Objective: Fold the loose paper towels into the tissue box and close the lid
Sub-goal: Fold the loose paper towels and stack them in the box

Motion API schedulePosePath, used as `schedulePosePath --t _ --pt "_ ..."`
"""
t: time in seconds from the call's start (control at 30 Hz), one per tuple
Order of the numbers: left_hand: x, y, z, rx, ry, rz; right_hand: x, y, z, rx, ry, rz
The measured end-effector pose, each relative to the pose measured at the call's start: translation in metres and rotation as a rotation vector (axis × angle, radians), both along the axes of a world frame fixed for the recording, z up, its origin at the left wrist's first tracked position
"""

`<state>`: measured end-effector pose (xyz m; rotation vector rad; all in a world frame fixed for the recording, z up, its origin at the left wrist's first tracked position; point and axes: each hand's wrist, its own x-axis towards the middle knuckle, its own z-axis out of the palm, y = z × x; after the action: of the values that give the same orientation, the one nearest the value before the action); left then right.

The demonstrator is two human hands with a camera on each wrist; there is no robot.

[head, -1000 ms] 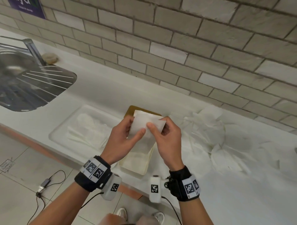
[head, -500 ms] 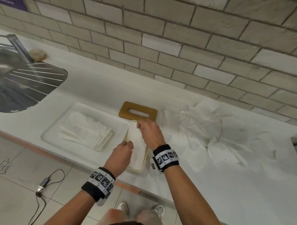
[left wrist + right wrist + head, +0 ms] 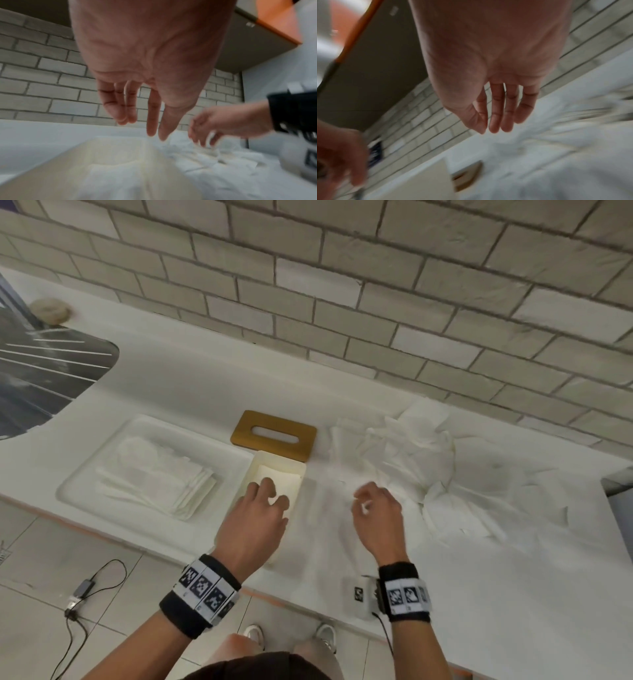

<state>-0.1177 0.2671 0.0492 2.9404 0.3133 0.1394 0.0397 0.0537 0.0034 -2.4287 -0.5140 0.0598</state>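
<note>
Head view: folded white paper towel, pinched between both hands a second ago, is now lying inside cream open tissue box on the bench; one sheet stowed. Left hand is hovering over it, fingers loose. Right hand, fingers relaxed and empty, is reaching toward crumpled white loose towels. Brown slotted lid is lying off, behind the box. Wrist views are blurring; towel count is unreadable.

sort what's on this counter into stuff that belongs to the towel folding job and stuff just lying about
Part of the job:
- tissue box, open, a folded towel inside
- wooden lid, lying behind the box
- loose paper towels, right of the box
- left hand over the box, right hand over the towels

Just lying about:
- white tray of folded napkins
- sink
- sponge
</note>
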Motion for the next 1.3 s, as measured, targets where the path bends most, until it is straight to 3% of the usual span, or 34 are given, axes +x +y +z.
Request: schedulePosePath --t 0.17,0.3,0.4,0.57,0.7,0.8,0.93,1.03,1.13,1.23,1.3 --pt "0.041 -0.069 0.011 -0.183 -0.083 -0.152 0.027 -0.095 -0.036 -0.2 0.276 -0.424" --pt "0.096 -0.12 -0.032 -0.217 0.14 -0.165 0.039 -0.109 -0.05 -0.231 0.344 -0.376" --pt "0.124 -0.132 -0.074 -0.232 0.276 -0.098 0.045 -0.118 -0.051 -0.154 0.261 -0.362" --pt "0.139 -0.129 -0.105 -0.146 0.227 -0.097 0.054 -0.138 -0.043 0.012 0.297 -0.354" --pt "0.134 -0.121 -0.088 -0.371 0.018 0.037 0.062 -0.157 -0.018 0.301 0.376 -0.344" --pt "0.125 -0.116 -0.062 -0.536 -0.14 0.134 0.067 -0.169 0.016 0.407 0.319 -0.278" --pt "0.123 -0.123 -0.025 -0.632 -0.07 0.058 0.072 -0.17 0.067 0.503 0.228 -0.111" --pt "0.133 -0.136 0.005 -0.988 -0.007 -0.031 0.068 -0.16 0.093 0.593 0.186 0.004" --pt "0.148 -0.149 0.023 -1.272 -0.097 0.007 0.064 -0.151 0.091 0.62 0.181 0.06" --pt "0.163 -0.154 0.029 -1.229 -0.316 0.087 0.063 -0.148 0.073 0.614 0.194 0.021" --pt "0.171 -0.152 0.026 -1.171 -0.345 0.075 0.064 -0.146 0.06 0.613 0.217 -0.04"
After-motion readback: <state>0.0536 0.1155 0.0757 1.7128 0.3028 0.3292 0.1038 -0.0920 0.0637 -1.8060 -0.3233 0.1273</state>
